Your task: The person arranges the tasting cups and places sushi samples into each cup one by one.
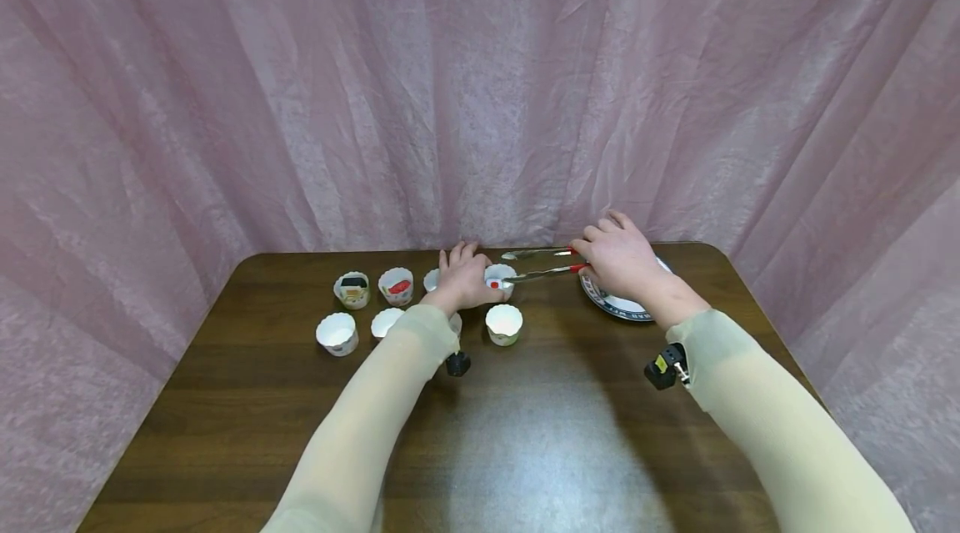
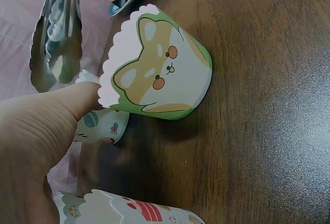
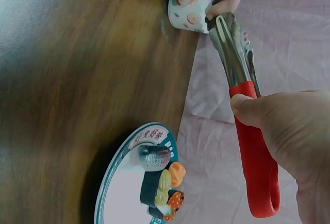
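Note:
My left hand (image 1: 467, 276) pinches a small white paper cup (image 3: 186, 14) in the back row, thumb on its side and fingers at its rim. A small red-and-white piece (image 1: 495, 285) shows inside that cup in the head view. My right hand (image 1: 618, 259) grips metal tongs with red handles (image 3: 253, 141). The tongs' arms stand spread in the head view, one tip over the cup's rim and the other behind it. A green paper cup with a dog face (image 2: 172, 72) stands in front of the held cup.
At right, a blue-rimmed plate (image 1: 619, 308) bears several sushi pieces (image 3: 164, 185), partly hidden by my right hand. To the left are cups with a dark piece (image 1: 352, 289) and a red piece (image 1: 397, 288), plus a front-row cup (image 1: 337, 335). A pink curtain (image 1: 480, 99) hangs behind the table.

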Available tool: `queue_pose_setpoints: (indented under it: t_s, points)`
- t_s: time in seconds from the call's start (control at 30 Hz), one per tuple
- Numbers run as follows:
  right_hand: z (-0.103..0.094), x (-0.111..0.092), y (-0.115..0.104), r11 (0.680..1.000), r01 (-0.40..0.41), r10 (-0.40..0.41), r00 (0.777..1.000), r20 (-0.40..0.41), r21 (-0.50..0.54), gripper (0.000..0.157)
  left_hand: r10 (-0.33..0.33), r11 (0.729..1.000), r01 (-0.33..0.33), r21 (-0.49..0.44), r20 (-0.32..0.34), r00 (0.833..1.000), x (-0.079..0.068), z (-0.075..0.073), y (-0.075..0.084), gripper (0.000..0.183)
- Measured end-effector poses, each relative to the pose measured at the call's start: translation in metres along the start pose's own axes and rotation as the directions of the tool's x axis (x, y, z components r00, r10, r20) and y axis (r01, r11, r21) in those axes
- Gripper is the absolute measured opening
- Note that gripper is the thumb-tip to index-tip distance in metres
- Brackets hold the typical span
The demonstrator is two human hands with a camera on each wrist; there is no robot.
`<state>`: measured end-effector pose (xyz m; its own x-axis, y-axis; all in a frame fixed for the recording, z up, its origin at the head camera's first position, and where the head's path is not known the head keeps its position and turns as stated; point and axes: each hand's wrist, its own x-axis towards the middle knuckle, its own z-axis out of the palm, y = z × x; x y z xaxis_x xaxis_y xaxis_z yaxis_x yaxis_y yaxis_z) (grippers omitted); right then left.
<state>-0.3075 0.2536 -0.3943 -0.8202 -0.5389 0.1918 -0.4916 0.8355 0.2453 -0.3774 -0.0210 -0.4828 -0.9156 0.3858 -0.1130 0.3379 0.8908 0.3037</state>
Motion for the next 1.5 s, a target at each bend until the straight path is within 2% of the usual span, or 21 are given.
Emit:
queue_pose_setpoints:
  t_s: [0.17,0.4,0.6,0.83,1.13,1.33,1.5]
  points:
    - [-0.001,-0.006,0.006,1.000,-0.007,0.007,1.000,-0.008,0.010,0.038,0.002,1.000,-0.002,-0.001,-0.012,1.000,-0.002,-0.002,-0.001,0.065]
    - [-0.001,-0.016,0.016,1.000,-0.007,0.008,1.000,-0.029,0.021,0.041,0.012,0.999,-0.010,-0.044,0.025,1.000,0.002,-0.001,-0.005,0.077]
    - [-0.007,-0.024,0.027,0.998,-0.044,0.045,0.998,-0.037,0.035,0.046,0.052,0.998,-0.051,-0.047,0.010,0.999,-0.003,-0.017,-0.007,0.083]
    - [-0.010,-0.032,0.035,0.997,-0.066,0.067,0.997,-0.033,0.032,0.050,0.051,0.998,-0.052,-0.044,-0.019,0.999,-0.016,-0.035,-0.012,0.080]
    - [-0.006,-0.044,0.042,0.997,-0.070,0.073,0.995,-0.064,0.039,0.054,0.046,0.998,-0.048,-0.038,-0.054,0.997,-0.021,-0.043,-0.025,0.078]
    - [-0.008,-0.055,0.048,0.996,-0.081,0.084,0.995,-0.059,0.038,0.057,0.054,0.996,-0.060,-0.067,-0.094,0.994,-0.030,-0.052,-0.026,0.077]
    - [-0.006,-0.064,0.052,0.996,-0.071,0.076,0.992,-0.098,0.050,0.056,0.080,0.994,-0.089,-0.066,-0.126,0.989,-0.037,-0.058,-0.026,0.079]
